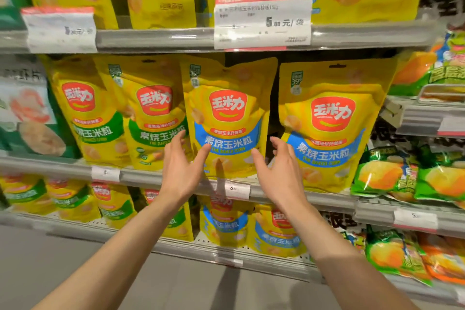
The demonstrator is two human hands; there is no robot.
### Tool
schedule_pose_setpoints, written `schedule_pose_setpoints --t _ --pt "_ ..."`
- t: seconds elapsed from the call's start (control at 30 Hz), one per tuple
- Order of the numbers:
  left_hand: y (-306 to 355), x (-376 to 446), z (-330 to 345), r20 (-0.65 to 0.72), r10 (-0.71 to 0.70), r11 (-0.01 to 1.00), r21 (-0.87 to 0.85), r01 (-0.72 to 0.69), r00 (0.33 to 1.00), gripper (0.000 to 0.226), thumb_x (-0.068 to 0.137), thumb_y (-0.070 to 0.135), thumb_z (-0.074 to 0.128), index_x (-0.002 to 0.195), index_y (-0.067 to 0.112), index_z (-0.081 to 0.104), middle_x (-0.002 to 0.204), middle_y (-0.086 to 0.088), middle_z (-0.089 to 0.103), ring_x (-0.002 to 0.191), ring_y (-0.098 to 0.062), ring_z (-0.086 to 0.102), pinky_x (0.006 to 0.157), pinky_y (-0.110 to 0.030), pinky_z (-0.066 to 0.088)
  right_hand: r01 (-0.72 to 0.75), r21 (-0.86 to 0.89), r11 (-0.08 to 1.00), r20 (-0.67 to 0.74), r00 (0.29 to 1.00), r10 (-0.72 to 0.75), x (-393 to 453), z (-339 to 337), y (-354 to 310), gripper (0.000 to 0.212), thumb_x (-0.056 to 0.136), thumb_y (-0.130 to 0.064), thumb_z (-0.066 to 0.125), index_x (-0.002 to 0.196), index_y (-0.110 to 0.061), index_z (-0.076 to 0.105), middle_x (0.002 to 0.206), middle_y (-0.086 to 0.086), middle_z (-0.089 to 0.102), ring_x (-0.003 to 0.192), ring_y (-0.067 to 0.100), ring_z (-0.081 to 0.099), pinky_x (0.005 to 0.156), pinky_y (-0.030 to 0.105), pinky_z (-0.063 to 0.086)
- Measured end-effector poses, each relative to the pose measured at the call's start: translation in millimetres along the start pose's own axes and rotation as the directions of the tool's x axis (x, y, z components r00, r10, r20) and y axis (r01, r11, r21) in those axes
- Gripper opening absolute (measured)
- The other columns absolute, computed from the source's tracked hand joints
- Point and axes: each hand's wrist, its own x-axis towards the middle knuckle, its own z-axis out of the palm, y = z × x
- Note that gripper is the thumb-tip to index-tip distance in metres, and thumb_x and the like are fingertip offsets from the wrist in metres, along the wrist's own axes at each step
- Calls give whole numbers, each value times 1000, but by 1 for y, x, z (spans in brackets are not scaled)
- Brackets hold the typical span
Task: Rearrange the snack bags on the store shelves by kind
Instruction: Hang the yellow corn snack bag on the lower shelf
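1. Yellow glossy pouches are filling the shelves, flat-fronted and soft-edged, each bearing a rounded red logo
2. On the middle shelf [327,200], four pouches are standing upright in a row: two with green bands at the left, two with blue bands at the right
3. The blue pouch [227,118] in the centre is leaning slightly, its top corner curling and its film creasing
4. The second blue pouch [329,126] is standing to its right, with a dark gap between the two
5. The nearest green pouch [153,113] is overlapping the centre pouch's left edge; the far green pouch [88,111] is sitting beside it
6. The left hand [182,167] is reaching in with fingers spread apart and nearly straight, fingertips lying at the lower left of the blue pouch, gripping nothing
7. The right hand [278,170] is hovering at that pouch's lower right edge, fingers loosely bent and apart, holding nothing; whether it is touching the film I cannot tell
8. A white paper price tag [263,21] with a red strip is hanging on the grey rail of the upper shelf
9. Crinkly green bags [382,173] with orange pictures are lying at the right end
10. More blue and green pouches are standing on the lower shelf [226,251], below the arms
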Motion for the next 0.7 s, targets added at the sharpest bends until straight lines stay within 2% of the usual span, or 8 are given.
schedule_pose_setpoints --t 0.1,0.23,0.37,0.43,0.53,0.63,0.7 --pt "-9 15 6 52 24 1000 -16 -23 998 81 99 49 63 163 20 23 166 -5 33 153 -21 32 123 -46 31 -45 1 999 31 998 45 17 15 -8 76 98 -50 58 157 -13 28 160 7 37 146 25 36 115 40 33" --pt "-18 29 21 70 53 995 -91 -46 996 87 95 59 60 164 26 21 166 2 35 153 -17 32 123 -49 32 -80 76 994 50 996 77 28 31 -11 83 97 -51 58 162 -18 17 166 2 27 150 23 30 117 38 32" --pt "-22 39 23 62 28 995 -100 -21 998 76 102 48 59 164 26 21 165 0 36 153 -17 32 123 -47 32 -53 81 995 14 999 52 27 37 -12 82 96 -48 61 160 -19 20 162 1 31 146 22 35 112 34 34" --pt "-24 41 22 50 26 995 -102 -21 998 72 103 44 57 163 26 22 163 0 38 151 -18 33 123 -46 32 -51 97 994 13 999 50 23 39 -12 79 95 -49 62 158 -21 24 158 2 36 141 24 43 112 40 41" --pt "-23 39 21 55 31 993 -116 -25 998 73 102 44 58 163 27 22 163 1 38 151 -17 33 123 -46 32 -47 136 990 -22 998 51 18 41 -8 73 92 -53 62 151 -23 30 147 2 47 123 23 59 100 47 51" --pt "-21 35 22 63 35 993 -113 -27 997 75 102 44 59 163 28 19 163 0 36 151 -18 33 123 -48 32 -35 125 992 -27 999 38 15 37 0 69 94 -46 65 150 -20 33 143 1 50 118 17 56 99 39 49" --pt "-19 32 23 69 40 993 -113 -32 997 74 102 44 59 163 29 19 163 0 36 151 -17 32 123 -46 31 -26 126 992 -22 999 29 15 33 2 68 95 -44 65 150 -20 33 143 0 50 112 11 57 93 29 49"
